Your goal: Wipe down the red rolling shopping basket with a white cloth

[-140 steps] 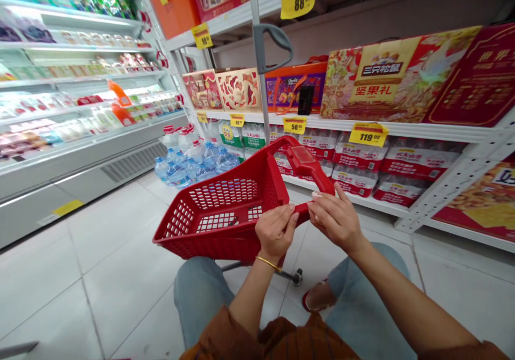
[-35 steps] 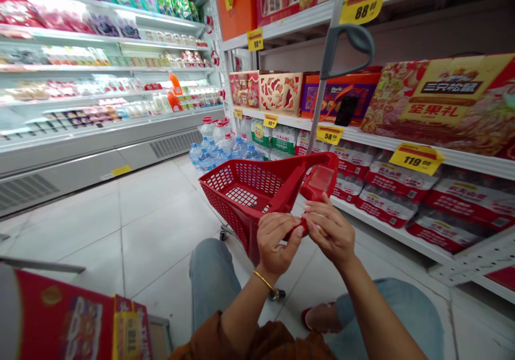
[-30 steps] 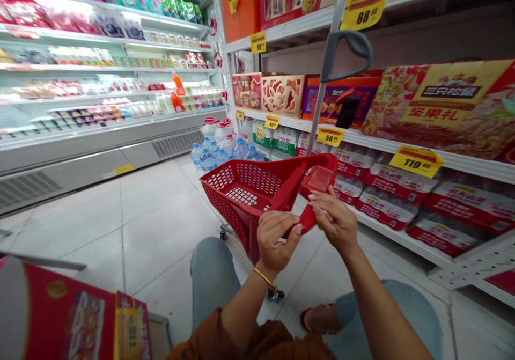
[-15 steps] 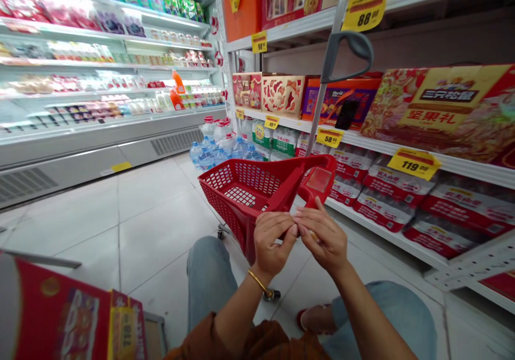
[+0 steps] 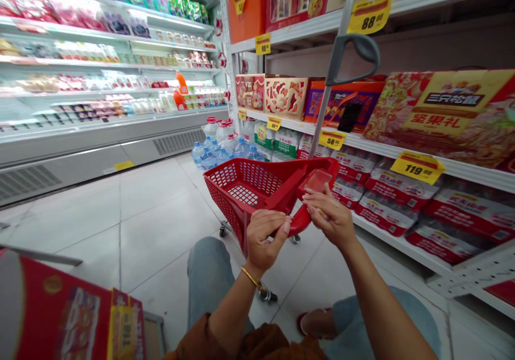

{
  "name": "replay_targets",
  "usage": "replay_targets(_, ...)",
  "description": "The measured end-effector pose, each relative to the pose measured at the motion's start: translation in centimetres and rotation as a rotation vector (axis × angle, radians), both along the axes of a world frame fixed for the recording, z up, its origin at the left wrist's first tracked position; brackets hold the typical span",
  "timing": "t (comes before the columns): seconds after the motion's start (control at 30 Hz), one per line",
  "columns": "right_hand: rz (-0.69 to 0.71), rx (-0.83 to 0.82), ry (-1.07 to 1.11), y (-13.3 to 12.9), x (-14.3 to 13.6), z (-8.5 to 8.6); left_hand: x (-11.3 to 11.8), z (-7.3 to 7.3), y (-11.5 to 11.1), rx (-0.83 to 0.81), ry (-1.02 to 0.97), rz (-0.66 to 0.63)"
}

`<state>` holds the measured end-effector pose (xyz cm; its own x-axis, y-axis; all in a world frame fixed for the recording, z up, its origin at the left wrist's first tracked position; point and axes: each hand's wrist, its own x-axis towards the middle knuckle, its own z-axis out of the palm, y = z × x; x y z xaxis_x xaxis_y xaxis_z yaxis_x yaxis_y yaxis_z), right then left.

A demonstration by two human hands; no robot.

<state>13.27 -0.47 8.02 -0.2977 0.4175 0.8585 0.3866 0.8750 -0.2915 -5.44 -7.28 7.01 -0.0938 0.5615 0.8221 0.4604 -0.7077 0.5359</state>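
Note:
A red shopping cart with a lattice-sided basket stands just in front of my knees, and nothing can be seen inside it. Its thick red handle curves toward me. My left hand is closed at the near-left part of the handle, fingers curled over and thumb against it. Farther right, my right hand is curled over the same handle, beside the flat panel set in it. A gap of bare handle lies between the two hands. The undersides of both grips are hidden.
On the right, a white shelf rack holds gift boxes above packs of bottled water. A grey-handled pole rises behind the cart. Large water bottles stand on the floor. A refrigerated case lines the left; a red box sits lower left.
My hands, close together before, have moved apart along the handle, the left going left and the right going right and slightly up. More of the handle shows between them.

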Motion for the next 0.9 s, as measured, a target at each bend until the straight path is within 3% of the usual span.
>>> replay_targets(0.33,-0.068,0.067,0.047,-1.1,-2.1,-0.5,-2.3,-0.4,0.2,-0.008,-0.034,-0.049)
replay_targets(0.43,-0.086,0.082,0.055,-1.7,-3.1,-0.6,-3.0,-0.4,0.0,0.000,-0.061,-0.015)
replay_targets(0.53,-0.093,0.105,0.045,-2.2,-4.0,-0.8,-3.3,0.0,-0.6,0.024,-0.021,0.104)
replay_targets(0.67,-0.103,0.121,0.030,-2.6,-4.7,-0.8,-2.6,1.4,-1.6,0.104,0.161,0.319)
replay_targets(0.8,-0.106,0.145,0.004,-2.8,-5.0,-0.7,-0.6,2.5,-2.1,0.152,0.352,0.308)
replay_targets(0.9,-0.102,0.170,-0.021,-2.8,-4.8,-0.7,0.8,2.4,-1.9,0.123,0.441,0.333)
